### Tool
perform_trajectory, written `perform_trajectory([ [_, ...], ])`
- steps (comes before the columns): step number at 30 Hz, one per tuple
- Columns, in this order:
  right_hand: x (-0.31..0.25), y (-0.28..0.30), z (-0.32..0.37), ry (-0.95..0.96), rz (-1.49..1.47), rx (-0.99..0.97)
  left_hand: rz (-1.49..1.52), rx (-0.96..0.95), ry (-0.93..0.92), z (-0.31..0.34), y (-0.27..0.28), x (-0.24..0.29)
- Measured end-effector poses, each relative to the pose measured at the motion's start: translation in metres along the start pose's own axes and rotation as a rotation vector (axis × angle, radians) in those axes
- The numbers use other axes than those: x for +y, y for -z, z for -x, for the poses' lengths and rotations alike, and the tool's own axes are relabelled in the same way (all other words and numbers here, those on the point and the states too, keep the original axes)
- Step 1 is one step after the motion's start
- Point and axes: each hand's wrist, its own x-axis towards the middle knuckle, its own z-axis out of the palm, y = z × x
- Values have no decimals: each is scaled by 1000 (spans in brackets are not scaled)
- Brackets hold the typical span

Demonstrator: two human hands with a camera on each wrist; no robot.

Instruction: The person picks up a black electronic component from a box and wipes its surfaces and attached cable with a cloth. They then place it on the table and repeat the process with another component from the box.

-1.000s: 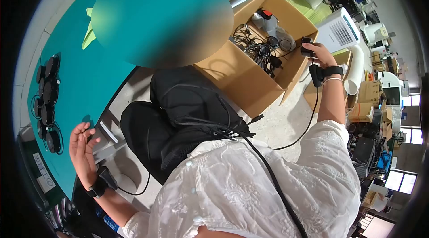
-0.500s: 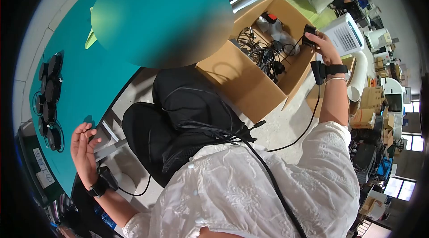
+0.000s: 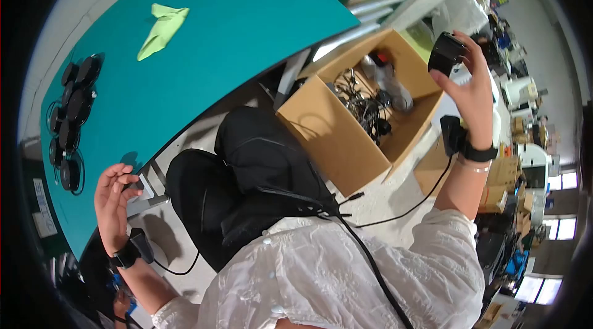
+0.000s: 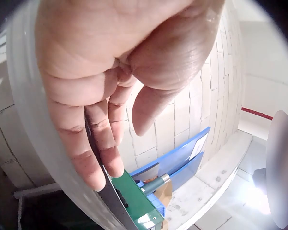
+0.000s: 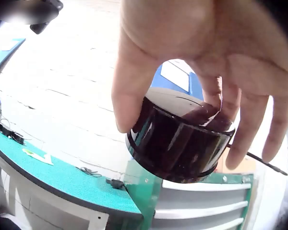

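Note:
My right hand (image 3: 472, 91) is raised beyond the cardboard box (image 3: 346, 134) and grips a glossy black round device (image 3: 446, 54). In the right wrist view the device (image 5: 180, 139) shows as a short cylinder with a flat pale-looking face, held between thumb and fingers, and a thin dark cable leads off to its right. My left hand (image 3: 114, 205) hovers by the table's near edge with loosely bent fingers and nothing in them. Past those fingers, on the teal table (image 3: 204, 75), stand several similar black round devices (image 3: 77, 109) in a cluster with their cables.
Inside the box lies a tangle of black cables (image 3: 364, 106) with clear plastic wrapping (image 3: 395, 91). A light-green cloth (image 3: 162, 29) lies on the table. A cable (image 3: 407, 215) trails from my right wrist camera. Cartons and equipment fill the right side.
My right hand has risen away from the box's right rim with the black device, now turned to show more of it. The head view has shifted, uncovering the green cloth. My left hand stays nearly still.

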Motion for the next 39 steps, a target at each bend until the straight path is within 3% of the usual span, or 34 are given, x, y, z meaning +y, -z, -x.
perform_trajectory([
  [2, -42, -8, -13, 151, -149, 59, 31, -104, -38, 1, -4, 14],
  [3, -63, -13, -20, 220, -93, 80, 36, -60, -53, 1, -7, 23],
  [6, -111, -38, -47, 619, -110, 21, -26, -200, -107, -9, -22, 58],
  [11, -207, -125, -86, 843, -416, -134, -120, -267, -217, -61, -60, 102],
  [13, -239, -161, -102, 901, -511, -208, 7, -259, -181, -92, -66, 104],
  [16, -274, -205, -120, 929, -485, -227, 128, -266, -158, -136, -58, 105],
  [18, -285, -235, -133, 855, -601, -225, 411, -384, -92, -162, -47, 94],
  [23, -292, -279, -155, 851, -703, -292, 711, -409, -217, -201, -30, 48],
  [26, -289, -303, -160, 831, -857, -414, 715, -396, -221, -203, -22, 42],
  [27, -288, -308, -160, 822, -863, -434, 637, -301, -219, -199, -22, 46],
  [32, -287, -326, -164, 897, -907, -345, 443, -126, -200, -196, -19, 53],
  [34, -282, -329, -165, 904, -868, -337, 387, -120, -288, -200, -20, 47],
  [37, -268, -334, -168, 807, -846, -360, 381, -92, -247, -201, -21, 45],
  [39, -258, -350, -180, 600, -1038, -454, 390, -19, -231, -202, -20, 44],
])
